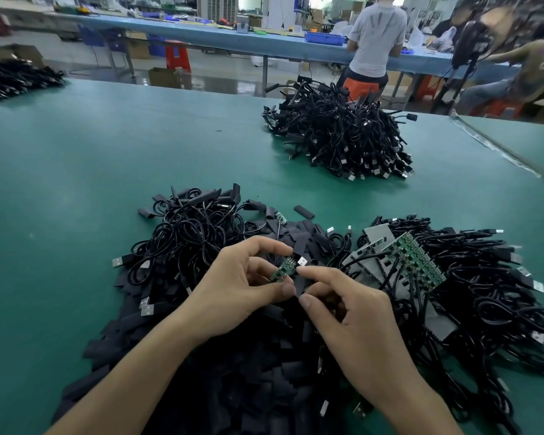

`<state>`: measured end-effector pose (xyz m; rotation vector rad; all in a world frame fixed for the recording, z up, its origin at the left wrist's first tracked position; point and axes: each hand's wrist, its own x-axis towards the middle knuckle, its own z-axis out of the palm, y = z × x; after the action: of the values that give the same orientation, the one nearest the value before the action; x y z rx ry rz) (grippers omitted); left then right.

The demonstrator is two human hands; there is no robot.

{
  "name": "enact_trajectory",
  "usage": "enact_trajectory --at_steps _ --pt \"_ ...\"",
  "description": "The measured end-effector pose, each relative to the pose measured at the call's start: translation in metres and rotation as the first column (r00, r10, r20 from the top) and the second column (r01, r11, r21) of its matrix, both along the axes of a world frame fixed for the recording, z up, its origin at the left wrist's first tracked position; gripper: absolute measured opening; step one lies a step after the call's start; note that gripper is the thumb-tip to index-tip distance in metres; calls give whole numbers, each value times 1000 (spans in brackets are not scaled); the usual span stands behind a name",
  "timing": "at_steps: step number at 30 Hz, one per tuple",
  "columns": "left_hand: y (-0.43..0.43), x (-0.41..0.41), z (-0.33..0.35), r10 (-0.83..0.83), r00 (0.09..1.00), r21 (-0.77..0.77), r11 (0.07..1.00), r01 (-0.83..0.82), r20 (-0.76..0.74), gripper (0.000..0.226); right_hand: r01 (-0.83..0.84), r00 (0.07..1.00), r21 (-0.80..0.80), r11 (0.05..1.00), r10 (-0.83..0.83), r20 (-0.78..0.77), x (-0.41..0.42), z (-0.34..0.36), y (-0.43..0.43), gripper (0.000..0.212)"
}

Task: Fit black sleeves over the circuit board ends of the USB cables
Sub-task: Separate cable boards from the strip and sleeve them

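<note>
**Sleeve going onto board**

Left hand is pinching a small green board between thumb and fingers, board tip pointing up-right. Right hand is pinching a black sleeve between thumb and forefinger, touching the board's lower end; whether the sleeve is already over the board is hard to tell.

Risks, as a guess: the sleeve mouth is looking flat, so it may be catching on a board corner or on components and buckling. The cable may be snagging in the pile below, tugging the board out of the pinch.

Both hands are working above a heap of loose sleeves on a green mat. Unsleeved boards are lying just right, a cable pile farther back. Busy workshop, blue bench, person standing behind.
</note>
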<state>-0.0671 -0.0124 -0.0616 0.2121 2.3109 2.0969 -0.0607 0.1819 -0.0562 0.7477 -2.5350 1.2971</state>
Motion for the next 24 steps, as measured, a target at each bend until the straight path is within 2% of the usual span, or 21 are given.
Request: enact_trajectory --at_steps 2,5,7,11,15,17,20,24 --pt "0 -1 0 46 999 -3 999 -46 11 41 -32 999 78 996 29 40 1 2 1 39" --pt "-1 -3 -3 116 993 -36 993 -115 16 40 -104 986 309 945 58 154 5 3 1 50" --pt "-1 -3 -5 148 989 -44 988 -147 18 41 -48 991 369 928 -1 130 6 1 -1 53" --pt "0 -2 -3 110 993 -6 994 -110 34 41 42 997 299 953 -61 52 4 1 -1 53" --pt "3 -1 -1 78 996 60 995 -81 52 42 62 998 229 971 -62 -8 5 -2 -3 32" --pt "4 -1 -1 103 993 60 993 -106 57 41 108 993 170 979 -100 -56 5 -3 -3 30" --pt "6 -1 -1 133 988 67 988 -138 72 42 147 988 97 984 -141 -67 4 -3 -3 32" --pt "8 1 1 99 991 108 988 -108 86 45 127 991 27 992 -126 -37 4 -3 -2 24"
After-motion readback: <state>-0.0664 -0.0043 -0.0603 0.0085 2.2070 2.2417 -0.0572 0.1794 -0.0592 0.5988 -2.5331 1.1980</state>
